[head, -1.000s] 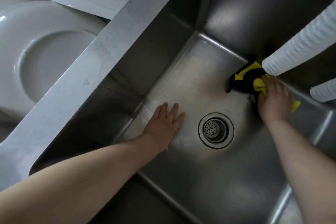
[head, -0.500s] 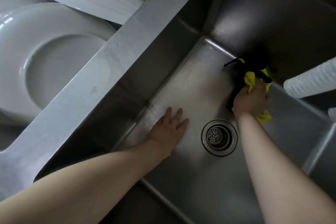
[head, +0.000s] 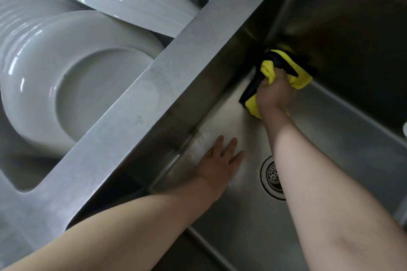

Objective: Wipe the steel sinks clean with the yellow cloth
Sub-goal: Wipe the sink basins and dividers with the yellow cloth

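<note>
The yellow cloth [head: 296, 72], bunched and trimmed in black, is being gripped by the right hand [head: 274, 92], whose fingers are curled tight around it, thumb not clearly seen. The cloth is being pressed into the far corner of the steel sink [head: 352, 130], at about 1 o'clock from the drain [head: 272, 177], where the floor is meeting the walls. A yellow tint is being reflected on the wall just above the cloth.

The left hand [head: 220, 160] is being laid flat on the sink floor, fingers [head: 232, 143] straight and slightly spread, nothing held. It is being kept just beside the drain, at roughly 9 o'clock from it, near the left wall. The drain is being partly hidden by the right forearm.

The steel divider [head: 158, 99] is being seen running diagonally from 7 o'clock to 1 o'clock. Beyond it, at 10 o'clock, white plates [head: 88, 86] are being kept stacked in the neighbouring basin, with a second stack of plates [head: 136, 0] leaning at 11 o'clock.
</note>
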A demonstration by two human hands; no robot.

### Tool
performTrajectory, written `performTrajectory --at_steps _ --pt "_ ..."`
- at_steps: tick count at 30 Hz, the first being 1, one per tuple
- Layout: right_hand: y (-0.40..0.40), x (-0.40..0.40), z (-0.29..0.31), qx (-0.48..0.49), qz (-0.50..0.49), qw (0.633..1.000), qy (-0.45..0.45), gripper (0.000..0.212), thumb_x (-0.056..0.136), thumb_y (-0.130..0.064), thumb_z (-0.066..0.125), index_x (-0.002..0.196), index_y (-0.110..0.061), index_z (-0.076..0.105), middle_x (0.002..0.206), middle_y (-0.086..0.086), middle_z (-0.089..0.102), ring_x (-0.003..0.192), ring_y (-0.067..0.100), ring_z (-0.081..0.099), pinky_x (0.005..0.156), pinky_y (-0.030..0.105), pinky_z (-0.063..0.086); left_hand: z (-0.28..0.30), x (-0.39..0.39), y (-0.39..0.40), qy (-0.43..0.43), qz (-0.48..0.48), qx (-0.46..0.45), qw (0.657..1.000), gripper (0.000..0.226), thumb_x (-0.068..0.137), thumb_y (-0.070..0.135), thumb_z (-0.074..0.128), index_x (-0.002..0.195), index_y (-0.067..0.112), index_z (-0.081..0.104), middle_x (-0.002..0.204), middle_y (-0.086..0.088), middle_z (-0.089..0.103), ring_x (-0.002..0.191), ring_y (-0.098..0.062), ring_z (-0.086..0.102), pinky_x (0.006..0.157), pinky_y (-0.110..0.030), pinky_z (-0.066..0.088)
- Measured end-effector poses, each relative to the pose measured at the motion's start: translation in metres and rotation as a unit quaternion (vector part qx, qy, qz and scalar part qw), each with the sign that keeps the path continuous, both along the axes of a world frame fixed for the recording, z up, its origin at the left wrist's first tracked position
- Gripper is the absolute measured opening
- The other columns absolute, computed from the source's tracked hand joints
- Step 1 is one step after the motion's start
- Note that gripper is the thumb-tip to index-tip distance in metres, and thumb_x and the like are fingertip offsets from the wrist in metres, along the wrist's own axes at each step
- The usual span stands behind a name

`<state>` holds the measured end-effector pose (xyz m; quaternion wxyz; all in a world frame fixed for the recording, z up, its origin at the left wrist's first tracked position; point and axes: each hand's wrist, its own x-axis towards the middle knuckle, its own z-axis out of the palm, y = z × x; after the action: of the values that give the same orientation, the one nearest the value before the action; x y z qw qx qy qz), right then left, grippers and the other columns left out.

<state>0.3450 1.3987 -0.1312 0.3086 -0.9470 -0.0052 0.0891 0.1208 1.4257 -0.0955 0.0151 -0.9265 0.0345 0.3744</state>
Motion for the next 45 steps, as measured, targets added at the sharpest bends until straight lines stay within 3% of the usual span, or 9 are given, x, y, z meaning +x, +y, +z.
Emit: performTrajectory --at_steps 13,19,23,29,33,37,40,41,45 --pt "0.007 -0.077 0.025 -0.034 0.171 0.984 0.036 0.058 0.080 -0.016 0.066 0.135 -0.014 0.048 0.123 0.012 0.061 0.110 0.041 0.055 0.084 0.036 0.042 0.007 0.004 0.003 0.038 0.000 -0.012 0.999 0.114 0.086 0.040 0.072 0.156 0.018 -0.016 0.164 -0.010 -0.018 0.148 -0.045 -0.012 0.121 -0.044 0.010" --pt "-0.027 -0.100 0.039 -0.016 0.212 0.973 0.090 0.056 0.083 -0.016 0.065 0.137 -0.020 0.051 0.125 0.010 0.063 0.113 0.037 0.057 0.077 0.028 0.040 0.017 -0.002 0.021 0.035 -0.016 -0.088 0.995 0.082 0.097 0.043 0.052 0.158 0.013 0.006 0.163 -0.011 0.013 0.147 -0.040 0.015 0.121 -0.043 0.018" --pt "-0.050 -0.102 0.050 0.033 0.166 0.964 0.205 0.053 0.084 -0.017 0.068 0.134 -0.022 0.055 0.128 0.006 0.062 0.116 0.029 0.057 0.082 0.026 0.040 0.036 -0.005 0.035 0.020 0.027 -0.155 0.987 0.035 0.097 0.033 0.048 0.128 0.018 0.056 0.134 -0.009 0.055 0.121 -0.032 0.052 0.094 -0.034 0.042" --pt "-0.082 -0.136 0.060 0.232 0.017 0.902 0.363 0.047 0.071 -0.013 0.061 0.118 -0.015 0.066 0.103 0.007 0.070 0.092 0.025 0.067 0.075 0.030 0.051 0.052 -0.009 0.046 0.067 0.145 -0.137 0.978 0.026 0.094 0.029 0.050 0.115 0.022 0.064 0.124 -0.005 0.064 0.114 -0.027 0.060 0.077 -0.027 0.039" --pt "-0.107 -0.164 0.071 0.341 -0.089 0.822 0.448 0.027 0.086 -0.005 0.051 0.109 -0.006 0.064 0.100 0.022 0.070 0.086 0.032 0.070 0.071 0.035 0.054 0.053 -0.020 0.042 0.086 0.222 -0.164 0.957 0.030 0.094 0.025 0.050 0.122 0.023 0.062 0.132 -0.002 0.062 0.120 -0.023 0.057 0.091 -0.026 0.042" --pt "-0.130 -0.191 0.095 0.399 -0.160 0.759 0.489 0.024 0.097 -0.012 0.043 0.098 -0.010 0.067 0.082 0.011 0.070 0.069 0.020 0.068 0.061 0.026 0.054 0.067 -0.023 0.017 0.125 0.349 -0.256 0.893 0.027 0.102 0.027 0.043 0.106 0.013 0.065 0.112 -0.009 0.064 0.101 -0.024 0.059 0.076 -0.024 0.041" --pt "-0.145 -0.209 0.118 0.404 -0.174 0.744 0.502 0.031 0.096 -0.016 0.043 0.085 -0.006 0.070 0.073 0.012 0.072 0.063 0.022 0.070 0.056 0.025 0.054 0.087 -0.028 -0.003 0.164 0.529 -0.356 0.752 0.040 0.102 0.050 0.041 0.093 0.015 0.059 0.086 -0.010 0.061 0.068 -0.019 0.055 0.057 -0.019 0.046" --pt "-0.149 -0.215 0.123 0.404 -0.181 0.743 0.502 0.033 0.096 -0.019 0.043 0.083 -0.007 0.070 0.073 0.011 0.072 0.063 0.021 0.069 0.059 0.026 0.053 0.092 -0.029 -0.008 0.194 0.583 -0.382 0.690 0.047 0.101 0.056 0.038 0.088 0.015 0.057 0.075 -0.006 0.061 0.059 -0.016 0.055 0.056 -0.019 0.048" --pt "-0.168 -0.235 0.140 0.467 -0.212 0.700 0.496 0.038 0.092 -0.028 0.041 0.082 -0.009 0.072 0.084 0.013 0.071 0.076 0.025 0.067 0.080 0.035 0.050 0.102 -0.036 -0.029 0.227 0.611 -0.428 0.626 0.054 0.100 0.058 0.031 0.089 0.015 0.062 0.060 0.001 0.066 0.054 -0.012 0.064 0.063 -0.027 0.050"
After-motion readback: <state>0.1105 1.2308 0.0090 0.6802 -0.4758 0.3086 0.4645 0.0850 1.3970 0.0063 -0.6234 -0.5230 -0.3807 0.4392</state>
